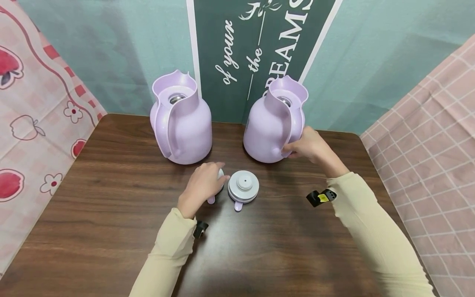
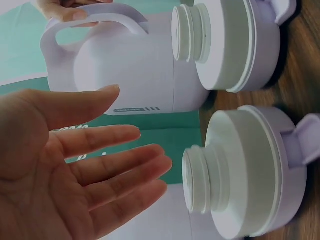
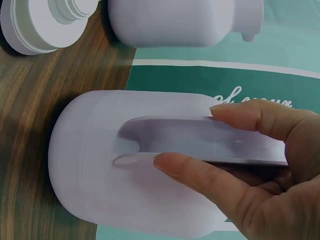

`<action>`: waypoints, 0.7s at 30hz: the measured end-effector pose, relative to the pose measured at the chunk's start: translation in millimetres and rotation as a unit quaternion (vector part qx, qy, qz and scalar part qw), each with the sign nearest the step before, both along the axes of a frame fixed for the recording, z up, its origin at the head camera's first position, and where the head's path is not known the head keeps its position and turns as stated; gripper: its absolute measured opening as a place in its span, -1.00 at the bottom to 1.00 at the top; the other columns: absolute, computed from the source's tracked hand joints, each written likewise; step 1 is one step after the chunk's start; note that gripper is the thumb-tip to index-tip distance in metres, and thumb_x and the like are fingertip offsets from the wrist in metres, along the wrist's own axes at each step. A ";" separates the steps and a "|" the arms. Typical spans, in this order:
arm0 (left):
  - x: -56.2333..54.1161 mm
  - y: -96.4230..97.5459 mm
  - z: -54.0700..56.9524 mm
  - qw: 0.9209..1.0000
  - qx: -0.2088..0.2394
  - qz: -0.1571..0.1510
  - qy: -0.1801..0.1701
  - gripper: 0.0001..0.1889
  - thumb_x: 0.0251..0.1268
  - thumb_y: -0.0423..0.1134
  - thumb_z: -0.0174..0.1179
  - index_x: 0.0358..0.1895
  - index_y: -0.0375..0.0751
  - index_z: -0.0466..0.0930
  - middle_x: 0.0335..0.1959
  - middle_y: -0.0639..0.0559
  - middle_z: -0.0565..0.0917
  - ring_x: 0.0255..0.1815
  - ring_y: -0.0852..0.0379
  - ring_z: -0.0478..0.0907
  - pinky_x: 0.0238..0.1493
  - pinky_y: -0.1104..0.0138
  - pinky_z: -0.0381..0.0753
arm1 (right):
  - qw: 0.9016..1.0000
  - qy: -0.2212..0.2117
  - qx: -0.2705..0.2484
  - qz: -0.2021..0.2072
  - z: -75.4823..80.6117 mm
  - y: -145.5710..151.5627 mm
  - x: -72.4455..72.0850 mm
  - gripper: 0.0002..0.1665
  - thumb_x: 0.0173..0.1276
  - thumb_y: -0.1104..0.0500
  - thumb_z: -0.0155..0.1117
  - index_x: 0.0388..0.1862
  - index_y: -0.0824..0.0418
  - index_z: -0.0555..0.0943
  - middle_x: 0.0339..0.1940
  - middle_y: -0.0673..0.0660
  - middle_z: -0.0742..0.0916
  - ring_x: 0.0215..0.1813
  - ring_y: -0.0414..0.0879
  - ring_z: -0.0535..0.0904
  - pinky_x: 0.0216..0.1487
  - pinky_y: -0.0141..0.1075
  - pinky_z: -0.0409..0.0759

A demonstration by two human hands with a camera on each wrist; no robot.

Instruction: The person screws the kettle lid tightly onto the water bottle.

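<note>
Two lilac vacuum jugs stand upright and lidless at the back of the table. My right hand [image 1: 304, 144] grips the handle of the right jug [image 1: 261, 132]; in the right wrist view its thumb and a finger lie on either side of that handle [image 3: 185, 137]. My left hand [image 1: 202, 185] is spread above the left lid [image 2: 250, 170], with nothing in its fingers. This lid is mostly hidden by the hand in the head view. Beside it lies the right lid [image 1: 243, 186], upside down, threaded plug facing up, its lilac tab pointing toward me.
The left jug [image 1: 191, 132] stands behind my left hand, its handle toward me. Both jugs are close to a green wall cloth [image 1: 356, 70] with lettering. Checked pink cloth [image 1: 438, 156] hangs on the right and fruit-patterned cloth [image 1: 33, 152] on the left of the wooden table [image 1: 111, 198].
</note>
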State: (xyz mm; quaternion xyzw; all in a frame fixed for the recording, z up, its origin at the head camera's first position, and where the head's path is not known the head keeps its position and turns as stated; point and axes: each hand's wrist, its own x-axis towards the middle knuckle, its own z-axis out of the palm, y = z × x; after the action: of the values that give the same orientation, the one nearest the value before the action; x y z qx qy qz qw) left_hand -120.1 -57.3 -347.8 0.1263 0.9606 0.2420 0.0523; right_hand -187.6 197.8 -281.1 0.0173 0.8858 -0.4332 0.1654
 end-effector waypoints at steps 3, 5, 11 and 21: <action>-4.7 5.9 -0.3 1.000 -0.006 -0.005 -0.008 -0.57 0.22 -0.13 0.16 0.11 -0.28 0.49 -0.02 -0.20 0.58 0.02 -0.13 0.49 0.00 0.11 0.41 | 1.000 -0.003 0.010 0.000 0.5 5.5 5.0 -0.45 -0.05 0.40 0.33 -0.07 0.54 0.35 -0.14 0.38 0.52 -0.30 -0.02 0.58 -0.27 -0.26 0.59; -6.7 9.2 -0.4 1.000 -0.008 -0.008 -0.012 -0.56 0.22 -0.13 0.15 0.12 -0.28 0.48 -0.01 -0.21 0.57 0.04 -0.12 0.48 0.01 0.12 0.40 | 1.000 -0.001 0.013 0.002 0.7 8.9 8.2 -0.46 -0.05 0.37 0.34 -0.09 0.54 0.37 -0.17 0.37 0.54 -0.33 -0.03 0.60 -0.27 -0.26 0.59; -11.8 16.9 -0.7 0.999 0.018 -0.014 -0.033 -0.53 0.25 -0.14 0.14 0.17 -0.32 0.42 0.06 -0.21 0.53 0.10 -0.13 0.43 0.08 0.12 0.37 | 0.997 0.020 0.072 0.013 2.2 18.6 18.1 -0.53 -0.12 0.27 0.41 -0.24 0.47 0.48 -0.43 0.21 0.67 -0.47 -0.13 0.62 -0.38 -0.34 0.57; -22.5 30.4 -3.1 0.998 0.025 -0.005 -0.054 -0.50 0.26 -0.13 0.13 0.22 -0.29 0.37 0.11 -0.18 0.50 0.10 -0.16 0.43 0.08 0.10 0.38 | 0.991 0.043 0.118 0.034 2.4 26.6 41.0 -0.60 -0.09 0.14 0.42 -0.34 0.39 0.56 -0.58 0.10 0.70 -0.48 -0.15 0.61 -0.38 -0.32 0.50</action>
State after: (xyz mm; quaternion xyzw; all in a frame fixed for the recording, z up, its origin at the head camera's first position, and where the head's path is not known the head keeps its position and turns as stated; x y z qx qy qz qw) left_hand -142.6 -26.9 -350.8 0.1186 0.9495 0.2718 0.1023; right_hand -146.5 224.3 -278.8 -0.0116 0.9373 -0.3198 0.1384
